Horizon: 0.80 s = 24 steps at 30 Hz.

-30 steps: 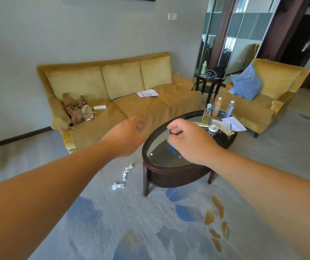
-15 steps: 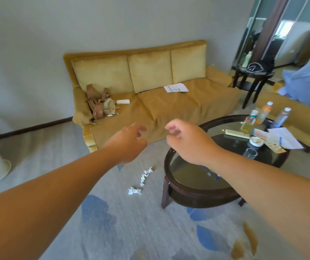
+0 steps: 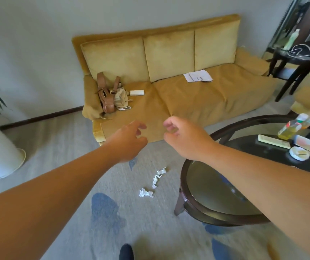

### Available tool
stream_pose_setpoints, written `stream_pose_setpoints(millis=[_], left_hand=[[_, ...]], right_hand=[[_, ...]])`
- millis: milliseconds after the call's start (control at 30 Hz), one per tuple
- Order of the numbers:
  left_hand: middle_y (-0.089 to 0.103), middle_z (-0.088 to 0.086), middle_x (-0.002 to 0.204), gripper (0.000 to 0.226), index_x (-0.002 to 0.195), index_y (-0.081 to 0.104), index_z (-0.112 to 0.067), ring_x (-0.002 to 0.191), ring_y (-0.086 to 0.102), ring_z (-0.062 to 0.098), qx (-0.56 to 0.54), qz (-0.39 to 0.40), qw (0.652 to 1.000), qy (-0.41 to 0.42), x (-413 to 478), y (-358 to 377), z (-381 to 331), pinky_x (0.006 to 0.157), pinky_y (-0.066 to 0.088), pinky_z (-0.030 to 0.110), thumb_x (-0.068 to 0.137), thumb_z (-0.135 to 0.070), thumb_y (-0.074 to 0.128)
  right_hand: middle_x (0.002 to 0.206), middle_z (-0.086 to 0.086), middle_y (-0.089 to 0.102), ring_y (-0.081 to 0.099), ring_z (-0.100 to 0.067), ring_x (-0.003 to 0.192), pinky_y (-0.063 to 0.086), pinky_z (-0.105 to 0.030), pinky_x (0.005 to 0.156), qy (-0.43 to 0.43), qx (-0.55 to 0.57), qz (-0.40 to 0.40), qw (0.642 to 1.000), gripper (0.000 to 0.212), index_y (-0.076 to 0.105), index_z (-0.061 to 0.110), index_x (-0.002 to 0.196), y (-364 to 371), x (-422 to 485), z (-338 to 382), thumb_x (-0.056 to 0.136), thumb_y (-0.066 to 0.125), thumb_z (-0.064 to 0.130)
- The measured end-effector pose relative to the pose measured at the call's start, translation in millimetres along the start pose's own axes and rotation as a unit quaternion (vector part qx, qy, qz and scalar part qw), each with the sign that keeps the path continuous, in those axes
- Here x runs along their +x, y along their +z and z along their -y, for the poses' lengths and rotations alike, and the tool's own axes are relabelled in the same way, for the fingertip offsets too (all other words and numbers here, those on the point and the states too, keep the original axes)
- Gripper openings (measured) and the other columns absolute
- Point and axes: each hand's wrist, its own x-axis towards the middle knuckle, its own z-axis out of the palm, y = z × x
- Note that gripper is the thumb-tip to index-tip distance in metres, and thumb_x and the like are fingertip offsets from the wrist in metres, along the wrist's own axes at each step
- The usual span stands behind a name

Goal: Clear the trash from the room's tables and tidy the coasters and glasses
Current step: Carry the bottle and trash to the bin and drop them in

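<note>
2 crumpled tissues point(image 3: 146, 192) on carpet point(image 3: 52, 147); left hand point(image 3: 129, 140), right hand point(image 3: 187, 140) empty above.

Soft, even daylight fills the room, brightest at the far right. The glass tabletop point(image 3: 216, 186) carries a pale sheen at its near end. Shadows on the carpet point(image 3: 56, 147) are weak and soft-edged. Wide-angle distortion bows the sofa point(image 3: 188, 102) and stretches both forearms at the near edges. The bottles point(image 3: 291, 126) at the right edge look slightly smeared, as do the fingers point(image 3: 141, 126) of the left hand point(image 3: 129, 141).
</note>
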Motion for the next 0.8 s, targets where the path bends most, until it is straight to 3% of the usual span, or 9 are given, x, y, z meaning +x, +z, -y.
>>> stream_pose_setpoints(millis=[133, 333, 467, 600, 800], left_hand=[[0.054, -0.007, 0.114, 0.039, 0.128, 0.048, -0.032, 0.104, 0.054, 0.015, -0.003, 0.022, 1.0, 0.01, 51, -2, 25, 0.087, 0.047, 0.033, 0.089, -0.031, 0.054], [0.054, -0.007, 0.112, 0.037, 0.125, 0.05, -0.031, 0.102, 0.055, 0.016, -0.005, 0.075, 0.996, 0.048, 123, -5, 54, 0.089, 0.048, 0.036, 0.089, -0.031, 0.055], [0.054, -0.006, 0.112, 0.038, 0.128, 0.049, -0.028, 0.103, 0.054, 0.016, 0.006, 0.102, 0.992, 0.072, 162, -3, 69, 0.087, 0.044, 0.031, 0.09, -0.03, 0.055], [0.054, -0.004, 0.113, 0.037, 0.128, 0.048, -0.027, 0.101, 0.055, 0.017, 0.005, 0.141, 0.988, 0.068, 190, 20, 78, 0.084, 0.045, 0.032, 0.091, -0.031, 0.054], [0.053, -0.009, 0.114, 0.039, 0.129, 0.043, -0.034, 0.099, 0.056, 0.014, 0.024, 0.182, 0.982, 0.041, 218, 62, 85, 0.083, 0.048, 0.034, 0.092, -0.036, 0.053]], right_hand=[[0.123, 0.008, 0.055, 0.051, -0.005, 0.1, 0.04, -0.028, 0.076, 0.026, -0.002, 0.003, 1.0, 0.037, 0.05, 0.028, 0.125, 18, 44, -7, 0.089, 0.049, 0.034], [0.125, 0.004, 0.055, 0.052, -0.01, 0.107, 0.04, -0.029, 0.083, 0.084, -0.008, -0.018, 0.996, 0.039, 0.05, 0.024, 0.128, 39, 104, -11, 0.09, 0.049, 0.032], [0.124, 0.004, 0.055, 0.053, -0.013, 0.106, 0.038, -0.029, 0.079, 0.122, 0.002, -0.027, 0.992, 0.036, 0.052, 0.024, 0.125, 51, 127, -25, 0.09, 0.049, 0.033], [0.123, 0.004, 0.054, 0.056, -0.014, 0.098, 0.045, -0.032, 0.082, 0.156, 0.012, -0.014, 0.988, 0.035, 0.053, 0.025, 0.124, 63, 135, -51, 0.09, 0.049, 0.034], [0.122, 0.002, 0.054, 0.055, -0.014, 0.103, 0.041, -0.029, 0.082, 0.182, 0.029, 0.017, 0.983, 0.033, 0.052, 0.025, 0.122, 75, 150, -101, 0.09, 0.05, 0.033]])
